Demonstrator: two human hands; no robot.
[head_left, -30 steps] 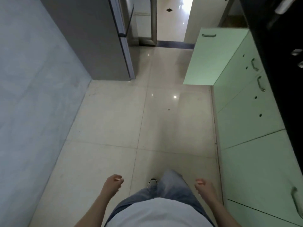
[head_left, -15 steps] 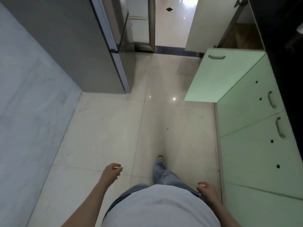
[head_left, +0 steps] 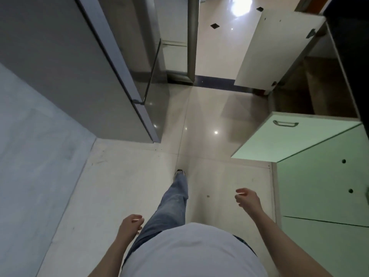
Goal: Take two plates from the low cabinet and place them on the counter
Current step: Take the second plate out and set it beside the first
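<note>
Item: approach to open low cabinet, plates not in view.
My left hand and right hand hang loosely curled, holding nothing; green door juts into my path ahead on the right. Risk, I judge: hip or shin clipping its corner while walking.

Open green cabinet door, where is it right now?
In the head view the open green cabinet door juts out on the right, ahead of the right hand, across the floor from the grey fridge.
</note>
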